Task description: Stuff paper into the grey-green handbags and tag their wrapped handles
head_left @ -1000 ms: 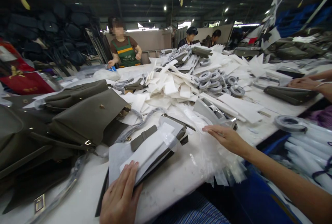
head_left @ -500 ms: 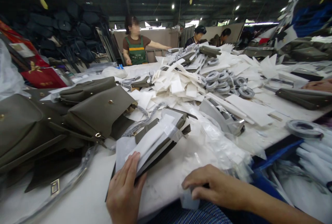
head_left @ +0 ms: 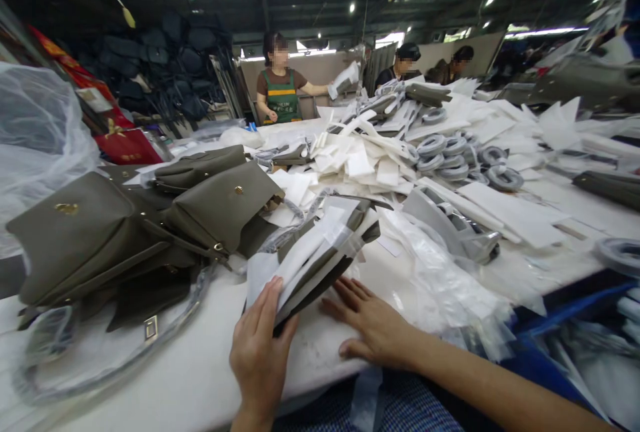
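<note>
My left hand [head_left: 263, 335] grips the near end of an olive handbag [head_left: 357, 229], fingers over the top and thumb at its side. White foam padding [head_left: 307, 239] lies along the upper side of that bag, with clear wrapping over part of it. My right hand [head_left: 373, 325] is open, its fingers spread over the tabletop beside the bag's lower edge; whether the fingertips touch the bag I cannot tell. Below that hand, a translucent strip [head_left: 367, 395] hangs at the table edge over checked cloth.
Several olive bags [head_left: 90, 232] are piled on the left, with a wrapped strap [head_left: 150, 369] in front. Foam pieces [head_left: 360, 162] and grey wrapped rings [head_left: 445, 155] heap up in the middle. Clear plastic bags [head_left: 430, 265] lie at right, above a blue-edged bin [head_left: 545, 325]. Co-workers [head_left: 283, 89] are across the table.
My right hand has left the translucent strip, moved forward to the bag's side and spread its fingers. My left hand keeps its grip. The view has swung left. A co-worker now lifts a wrapped item.
</note>
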`<state>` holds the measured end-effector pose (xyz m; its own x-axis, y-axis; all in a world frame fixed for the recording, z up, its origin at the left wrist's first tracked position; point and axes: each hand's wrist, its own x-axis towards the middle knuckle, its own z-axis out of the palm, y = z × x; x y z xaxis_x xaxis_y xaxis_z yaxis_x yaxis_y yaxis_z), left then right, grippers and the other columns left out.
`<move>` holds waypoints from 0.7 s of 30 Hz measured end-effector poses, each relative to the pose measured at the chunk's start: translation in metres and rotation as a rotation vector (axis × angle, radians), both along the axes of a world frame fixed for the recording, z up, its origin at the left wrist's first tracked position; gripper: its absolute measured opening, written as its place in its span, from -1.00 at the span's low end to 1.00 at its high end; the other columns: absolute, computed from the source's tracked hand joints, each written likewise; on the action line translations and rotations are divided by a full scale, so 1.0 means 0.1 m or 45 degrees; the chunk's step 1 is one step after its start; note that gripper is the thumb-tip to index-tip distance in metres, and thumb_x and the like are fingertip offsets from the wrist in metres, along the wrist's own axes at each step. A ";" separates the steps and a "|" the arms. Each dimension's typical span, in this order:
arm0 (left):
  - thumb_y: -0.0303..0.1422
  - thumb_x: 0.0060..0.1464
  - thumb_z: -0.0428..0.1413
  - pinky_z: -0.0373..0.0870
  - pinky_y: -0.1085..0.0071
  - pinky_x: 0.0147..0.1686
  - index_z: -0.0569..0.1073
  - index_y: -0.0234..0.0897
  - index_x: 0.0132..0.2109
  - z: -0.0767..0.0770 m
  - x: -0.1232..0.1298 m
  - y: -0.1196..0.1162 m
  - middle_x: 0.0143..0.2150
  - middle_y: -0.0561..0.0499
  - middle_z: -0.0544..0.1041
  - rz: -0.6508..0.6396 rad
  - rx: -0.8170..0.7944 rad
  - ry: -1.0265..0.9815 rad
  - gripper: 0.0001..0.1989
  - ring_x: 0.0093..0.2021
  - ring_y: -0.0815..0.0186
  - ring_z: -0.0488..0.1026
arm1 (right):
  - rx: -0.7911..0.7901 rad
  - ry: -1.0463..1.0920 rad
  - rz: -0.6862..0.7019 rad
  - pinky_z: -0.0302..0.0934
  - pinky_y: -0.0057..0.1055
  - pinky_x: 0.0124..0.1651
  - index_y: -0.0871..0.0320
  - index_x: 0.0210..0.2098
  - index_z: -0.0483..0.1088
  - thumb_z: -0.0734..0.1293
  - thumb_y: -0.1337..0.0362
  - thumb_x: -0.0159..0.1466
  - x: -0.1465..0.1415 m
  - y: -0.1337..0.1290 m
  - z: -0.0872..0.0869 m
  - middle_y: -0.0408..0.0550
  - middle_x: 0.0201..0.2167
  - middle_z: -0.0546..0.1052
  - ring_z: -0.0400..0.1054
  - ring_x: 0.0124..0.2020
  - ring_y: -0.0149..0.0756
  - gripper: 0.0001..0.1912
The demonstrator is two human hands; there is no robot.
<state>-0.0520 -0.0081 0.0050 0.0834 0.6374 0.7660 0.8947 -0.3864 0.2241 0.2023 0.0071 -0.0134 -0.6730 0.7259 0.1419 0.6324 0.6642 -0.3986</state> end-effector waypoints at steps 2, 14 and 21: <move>-0.31 0.21 0.20 0.37 0.27 0.09 0.28 -0.16 0.32 0.02 -0.02 0.00 0.19 -0.09 0.51 0.040 -0.022 -0.046 -0.43 0.09 0.12 0.51 | -0.030 0.053 0.225 -0.19 0.12 0.43 0.00 0.42 0.04 0.32 -0.20 0.26 -0.12 0.10 0.10 0.16 0.47 -0.09 -0.23 0.47 0.10 -0.13; -0.38 0.20 0.19 0.43 0.21 0.02 0.27 -0.16 0.32 0.09 0.06 0.04 0.15 -0.11 0.53 0.009 -0.028 -0.054 -0.43 0.08 0.09 0.52 | 0.249 0.180 0.290 0.18 -0.12 0.29 0.02 0.08 0.48 0.22 0.18 0.36 -0.81 0.76 0.14 -0.10 0.14 0.51 0.34 0.21 -0.05 -0.64; -0.38 0.21 0.17 0.39 0.22 0.07 0.28 -0.20 0.31 0.06 0.03 0.07 0.17 -0.14 0.52 0.002 -0.039 -0.029 -0.45 0.11 0.11 0.50 | 0.401 0.315 0.297 0.33 -0.05 0.20 0.21 0.05 0.46 0.24 0.30 0.37 -0.39 0.08 0.16 0.13 -0.01 0.60 0.45 0.09 -0.05 -0.69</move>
<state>-0.0492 -0.0013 0.0106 0.0652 0.6607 0.7478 0.8896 -0.3779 0.2564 0.1633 0.0148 0.0028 -0.7314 0.4549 0.5080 0.3629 0.8904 -0.2749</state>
